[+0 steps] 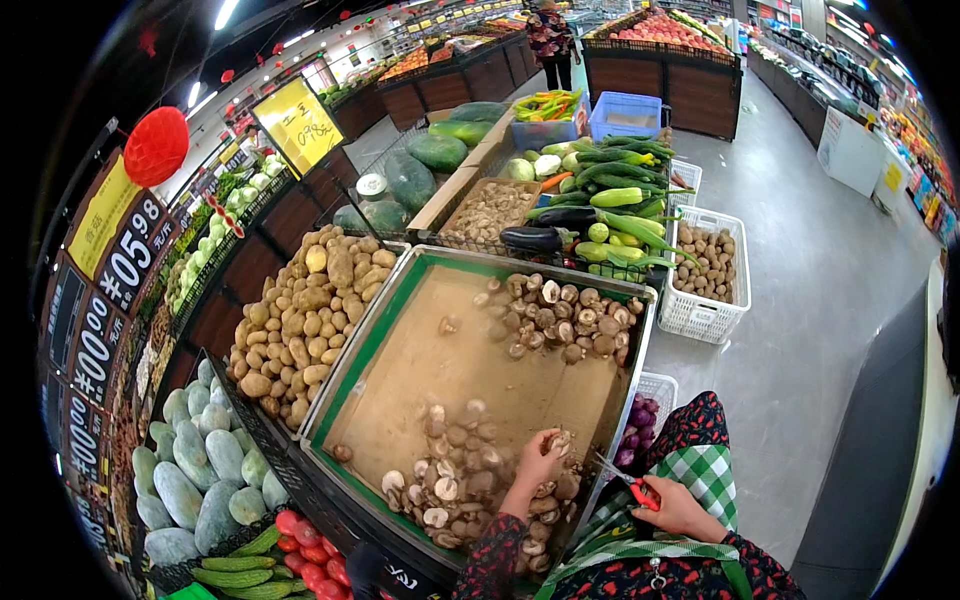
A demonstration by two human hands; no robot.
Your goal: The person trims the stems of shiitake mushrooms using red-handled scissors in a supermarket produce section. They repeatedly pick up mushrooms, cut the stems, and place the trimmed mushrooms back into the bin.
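Note:
My left hand (541,463) holds a shiitake mushroom (559,441) over the near part of a metal-rimmed display bin (341,390). Red-handled scissors (643,495) are gripped in my right hand (675,508), their blades pointing toward the bin's right edge. Whether the blades are apart is hard to make out. Below my left hand lies a heap of brown shiitake mushrooms (457,491). A second group of mushrooms (574,315) sits at the far right corner of the bin. Bare cardboard (420,360) lines the floor between the two groups.
Potatoes (307,315) are piled left of the bin, with wax gourds (206,450) and tomatoes (315,551) nearer me. Cucumbers and eggplants (600,202) lie beyond it. A white crate of potatoes (705,285) and a basket of purple onions (637,427) stand right. A person (553,45) stands far back.

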